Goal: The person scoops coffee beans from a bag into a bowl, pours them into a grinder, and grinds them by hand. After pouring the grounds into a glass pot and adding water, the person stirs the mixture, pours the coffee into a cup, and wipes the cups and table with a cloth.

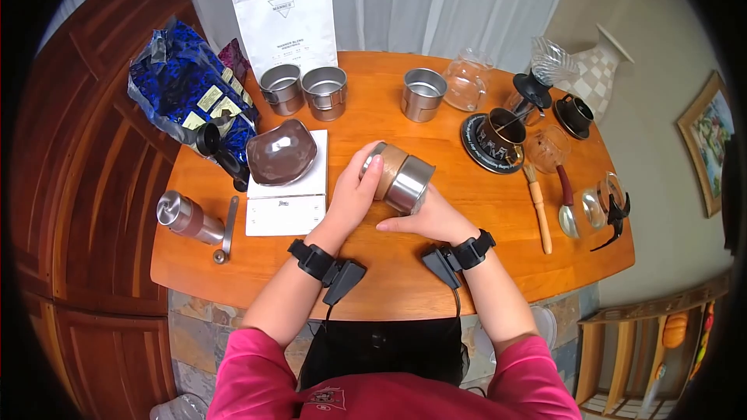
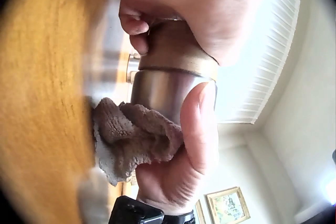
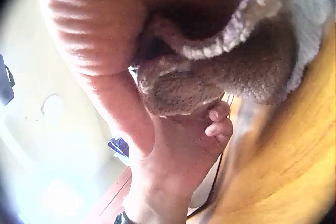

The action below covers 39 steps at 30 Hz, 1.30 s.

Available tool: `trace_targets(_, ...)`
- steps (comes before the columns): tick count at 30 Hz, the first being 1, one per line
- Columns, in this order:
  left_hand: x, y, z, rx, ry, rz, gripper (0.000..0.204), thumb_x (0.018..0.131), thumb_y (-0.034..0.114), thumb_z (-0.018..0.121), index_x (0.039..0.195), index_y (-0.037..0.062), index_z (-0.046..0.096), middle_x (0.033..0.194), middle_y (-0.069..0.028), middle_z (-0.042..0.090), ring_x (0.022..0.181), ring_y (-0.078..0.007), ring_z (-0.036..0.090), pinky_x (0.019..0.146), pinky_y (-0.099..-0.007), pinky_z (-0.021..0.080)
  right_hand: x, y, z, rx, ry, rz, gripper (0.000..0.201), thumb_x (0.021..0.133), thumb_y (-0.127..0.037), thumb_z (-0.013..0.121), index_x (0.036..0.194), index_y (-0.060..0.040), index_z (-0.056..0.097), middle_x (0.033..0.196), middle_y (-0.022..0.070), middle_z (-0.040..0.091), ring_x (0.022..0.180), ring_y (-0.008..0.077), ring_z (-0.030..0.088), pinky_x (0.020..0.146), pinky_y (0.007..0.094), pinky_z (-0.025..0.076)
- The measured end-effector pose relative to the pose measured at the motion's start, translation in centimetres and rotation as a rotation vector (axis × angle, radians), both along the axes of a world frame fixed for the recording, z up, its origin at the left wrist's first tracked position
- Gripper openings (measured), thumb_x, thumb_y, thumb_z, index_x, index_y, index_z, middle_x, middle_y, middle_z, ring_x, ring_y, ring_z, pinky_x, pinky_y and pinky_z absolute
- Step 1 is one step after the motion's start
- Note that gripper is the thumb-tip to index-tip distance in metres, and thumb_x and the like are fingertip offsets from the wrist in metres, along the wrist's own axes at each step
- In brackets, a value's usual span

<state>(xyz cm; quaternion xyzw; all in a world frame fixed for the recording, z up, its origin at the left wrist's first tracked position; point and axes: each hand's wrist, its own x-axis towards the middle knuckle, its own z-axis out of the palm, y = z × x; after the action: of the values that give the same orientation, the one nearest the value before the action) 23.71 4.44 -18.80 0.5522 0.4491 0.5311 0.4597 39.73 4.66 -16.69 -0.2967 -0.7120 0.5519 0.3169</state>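
Tilted above the table's middle is a steel cylinder [image 1: 411, 185] with a brown band [image 1: 391, 167]. My left hand [image 1: 356, 190] curls round the banded end, also seen at the top of the left wrist view, where the hand [image 2: 205, 3] covers part of the band [image 2: 176, 51]. My right hand [image 1: 440, 218] grips the bare steel end, its thumb [image 2: 199, 124] along the metal. A grey-brown cloth [image 2: 136, 135] is bunched in the right hand against the cylinder. In the right wrist view the cloth [image 3: 236, 72] hangs beneath the right hand [image 3: 100, 40]; the cylinder is hidden there.
A brown dish [image 1: 282, 152] sits on a white scale [image 1: 285, 216] at left, near a grinder [image 1: 190, 218] and crank [image 1: 227, 229]. Steel mugs [image 1: 424, 95] stand behind. Glassware [image 1: 467, 82], a black cup [image 1: 502, 134] and a brush [image 1: 539, 210] lie to the right.
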Motion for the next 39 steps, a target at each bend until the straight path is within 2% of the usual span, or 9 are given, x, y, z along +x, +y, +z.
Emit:
trace_targets(6, 0.1, 0.3, 0.2, 0.130, -0.087, -0.096, 0.041, 0.094, 0.023, 0.042, 0.130, 0.0033, 0.038, 0.123, -0.0114, 0.047, 0.112, -0.0176, 0.044, 0.096, -0.0287, 0.034, 0.5, -0.7, 2.9, -0.450, 0.035, -0.116, 0.060, 0.066, -0.005, 0.077, 0.118, -0.0063, 0.048, 0.103, 0.0032, 0.058, 0.092, 0.0118, 0.054, 0.082, 0.0276, 0.045)
trace_targets(9, 0.2, -0.5, 1.5, 0.181, 0.032, -0.129, 0.045, 0.093, 0.022, 0.036, 0.134, 0.0050, 0.033, 0.134, -0.0111, 0.035, 0.125, -0.0203, 0.031, 0.105, -0.0320, 0.022, 1.0, -0.5, 2.5, -0.560, 0.334, -0.199, 0.049, 0.069, -0.007, 0.076, 0.111, -0.0055, 0.052, 0.096, 0.0027, 0.060, 0.081, 0.0088, 0.056, 0.065, 0.0235, 0.048)
trace_targets(12, 0.3, -0.5, 1.4, 0.191, 0.054, -0.148, 0.047, 0.094, 0.021, 0.040, 0.137, 0.0062, 0.027, 0.129, -0.0123, 0.038, 0.119, -0.0202, 0.039, 0.100, -0.0317, 0.030, 0.3, -0.2, 1.7, -0.515, 0.579, -0.287, 0.043, 0.072, -0.007, 0.073, 0.109, -0.0044, 0.052, 0.093, 0.0011, 0.059, 0.074, 0.0081, 0.057, 0.049, 0.0201, 0.043)
trace_targets(15, 0.1, 0.0, 0.5, 0.279, 0.148, -0.087, 0.048, 0.094, 0.027, 0.039, 0.136, 0.0075, 0.028, 0.120, -0.0121, 0.044, 0.106, -0.0185, 0.048, 0.089, -0.0293, 0.040, 0.9, 0.0, 1.9, -0.454, 0.431, -0.251, 0.044, 0.071, -0.009, 0.075, 0.109, -0.0045, 0.053, 0.092, 0.0010, 0.060, 0.077, 0.0093, 0.058, 0.054, 0.0215, 0.045)
trace_targets(18, -0.1, -0.8, 1.1, -0.081, -0.036, -0.211, 0.049, 0.095, 0.037, 0.034, 0.134, 0.0071, 0.031, 0.114, -0.0078, 0.049, 0.087, -0.0132, 0.052, 0.073, -0.0233, 0.042, 1.4, -0.7, 3.8, -0.280, 0.027, -0.235, 0.046, 0.069, -0.011, 0.076, 0.108, -0.0037, 0.054, 0.090, 0.0018, 0.061, 0.078, 0.0090, 0.058, 0.054, 0.0211, 0.045)
trace_targets(21, -0.4, -0.8, 1.9, -0.210, -0.008, -0.219, 0.049, 0.095, 0.043, 0.033, 0.131, 0.0091, 0.035, 0.101, -0.0030, 0.052, 0.069, -0.0069, 0.047, 0.056, -0.0191, 0.037, 1.4, -0.2, 2.0, -0.016, 0.029, -0.178, 0.048, 0.067, -0.013, 0.077, 0.108, -0.0020, 0.054, 0.089, 0.0038, 0.062, 0.078, 0.0115, 0.059, 0.059, 0.0242, 0.048)
trace_targets(30, 0.0, -0.4, 1.1, -0.116, -0.018, -0.136, 0.042, 0.093, 0.030, 0.047, 0.128, 0.0091, 0.037, 0.104, -0.0093, 0.054, 0.092, -0.0152, 0.053, 0.073, -0.0262, 0.046, 0.7, 0.2, 0.3, 0.301, -0.065, -0.060, 0.054, 0.067, -0.011, 0.078, 0.114, -0.0062, 0.053, 0.101, 0.0043, 0.061, 0.088, 0.0143, 0.058, 0.076, 0.0267, 0.046)
trace_targets(33, 0.0, 0.3, 0.2, -0.001, -0.033, -0.170, 0.044, 0.092, 0.025, 0.049, 0.130, 0.0090, 0.035, 0.112, -0.0103, 0.050, 0.101, -0.0174, 0.050, 0.084, -0.0289, 0.043, 1.0, -0.4, 2.6, -0.370, -0.077, -0.101, 0.047, 0.071, -0.015, 0.075, 0.112, -0.0059, 0.054, 0.097, 0.0054, 0.061, 0.084, 0.0178, 0.058, 0.074, 0.0321, 0.047)
trace_targets(39, 0.3, -0.5, 1.6, 0.209, 0.007, -0.230, 0.049, 0.089, 0.009, 0.048, 0.135, 0.0088, 0.031, 0.130, -0.0088, 0.037, 0.123, -0.0187, 0.034, 0.098, -0.0297, 0.032, 1.4, 1.2, 0.7, -0.916, 0.812, -0.309, 0.036, 0.082, -0.023, 0.066, 0.112, -0.0071, 0.054, 0.101, 0.0059, 0.061, 0.087, 0.0151, 0.059, 0.071, 0.0295, 0.048)
